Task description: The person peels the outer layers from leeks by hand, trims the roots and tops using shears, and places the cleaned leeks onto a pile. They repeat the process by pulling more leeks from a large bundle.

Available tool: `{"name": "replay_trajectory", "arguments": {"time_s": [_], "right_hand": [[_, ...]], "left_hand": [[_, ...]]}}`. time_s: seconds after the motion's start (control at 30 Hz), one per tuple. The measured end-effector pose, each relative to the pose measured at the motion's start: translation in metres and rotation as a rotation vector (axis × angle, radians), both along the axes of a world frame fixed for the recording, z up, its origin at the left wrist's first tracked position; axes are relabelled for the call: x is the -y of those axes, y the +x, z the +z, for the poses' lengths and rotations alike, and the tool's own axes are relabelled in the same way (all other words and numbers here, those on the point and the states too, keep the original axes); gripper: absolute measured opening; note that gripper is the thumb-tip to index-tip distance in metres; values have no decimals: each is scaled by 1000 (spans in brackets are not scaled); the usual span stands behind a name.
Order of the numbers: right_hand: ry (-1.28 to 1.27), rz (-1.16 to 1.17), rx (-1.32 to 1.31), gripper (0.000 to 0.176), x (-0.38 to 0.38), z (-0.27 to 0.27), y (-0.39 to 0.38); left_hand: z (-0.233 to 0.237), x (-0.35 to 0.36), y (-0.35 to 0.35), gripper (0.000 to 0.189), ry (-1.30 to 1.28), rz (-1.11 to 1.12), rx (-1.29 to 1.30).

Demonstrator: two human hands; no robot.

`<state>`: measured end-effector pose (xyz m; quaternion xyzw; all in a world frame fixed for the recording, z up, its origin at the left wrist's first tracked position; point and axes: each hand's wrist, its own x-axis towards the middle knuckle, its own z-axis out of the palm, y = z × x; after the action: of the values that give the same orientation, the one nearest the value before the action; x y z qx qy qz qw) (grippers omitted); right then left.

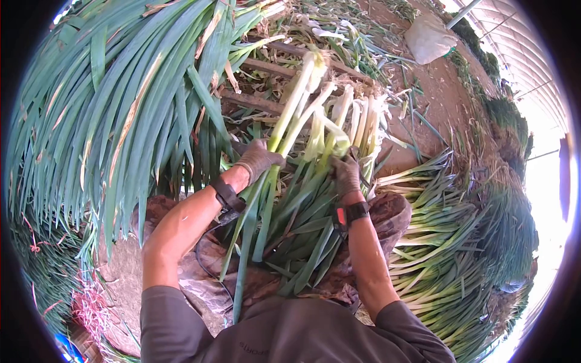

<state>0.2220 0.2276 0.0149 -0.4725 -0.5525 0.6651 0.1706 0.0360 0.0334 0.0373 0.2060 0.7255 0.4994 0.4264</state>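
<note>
My left hand (260, 158), in a brownish work glove, is closed around the stalks of a couple of large green onions (295, 109). Their white root ends point up and away from me, and the green leaves hang toward my lap. My right hand (346, 172), gloved too, is closed at the pale lower part of another green onion (336, 140), where leaf layers look bent or loose. Something dark shows beside its fingers, too small to name. A row of white-ended green onions (366, 121) lies just beyond the right hand, and leaves cover my lap between the wrists.
A tall heap of untrimmed green onions (115, 103) rises at the left. Wooden slats (272, 68) strewn with peelings lie ahead. Cleaned green onions (423, 236) are spread on the ground at the right. A white sack (431, 39) stands farther back; pink ties (91, 305) lie at lower left.
</note>
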Motion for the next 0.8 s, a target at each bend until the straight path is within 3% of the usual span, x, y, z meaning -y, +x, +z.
{"name": "replay_trajectory", "arguments": {"time_s": [0.07,0.13,0.2,0.27,0.33,0.4,0.43,0.47,0.53,0.6,0.67,0.73,0.8], "right_hand": [[226,-64,41,37,-18,-46,1],[559,-106,76,43,-12,-44,-1],[1000,-123,101,50,32,11,-13],[1039,-11,170,48,42,17,-23],[621,162,39,42,61,45,-39],[238,119,-111,38,32,-23,-60],[-55,-58,-237,34,34,-6,-66],[61,-76,-202,28,24,-6,-70],[-20,-123,-286,18,14,16,-70],[24,-148,-427,18,15,44,-58],[89,2,-491,21,40,86,-45],[46,187,-382,25,61,114,-37],[11,207,-352,26,51,87,-39]], "left_hand": [[1,4,-4,36,46,24,64],[-1,6,-2,34,42,46,17],[-2,8,4,32,81,27,14],[-7,8,11,31,158,8,43],[27,12,24,31,169,-66,99],[42,12,33,32,172,-157,217],[34,12,37,31,201,-188,206],[21,10,39,31,255,-204,135],[1,8,44,31,355,-233,2],[-5,10,33,35,213,-202,-8],[-13,8,10,38,33,-150,-112],[-20,7,-1,48,128,-19,-21],[-10,9,2,52,225,37,35]]}}
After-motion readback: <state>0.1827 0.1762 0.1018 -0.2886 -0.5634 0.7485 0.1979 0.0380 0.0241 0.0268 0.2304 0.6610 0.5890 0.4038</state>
